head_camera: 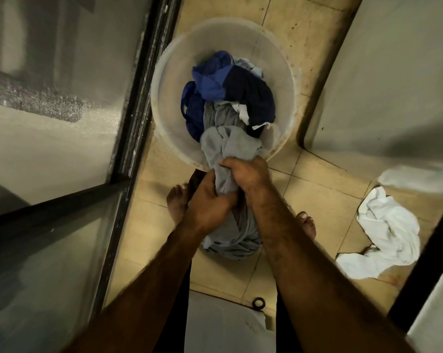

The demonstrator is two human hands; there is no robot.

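A grey garment (228,143) stretches from a translucent white plastic tub (169,72) on the tiled floor down between my arms, its lower end hanging bunched near my feet. My left hand (207,200) and my right hand (245,174) both grip the garment's twisted middle, close together, just in front of the tub's near rim. Inside the tub lie more clothes: a bright blue piece (212,72), a dark navy piece (251,95) and a pale blue one behind them.
A dark-framed sliding glass door (138,98) runs along the left. A crumpled white cloth (386,230) lies on the floor at right, beside a white appliance or wall. My bare feet (177,202) stand on beige tiles. A small black ring (258,303) lies near the bottom.
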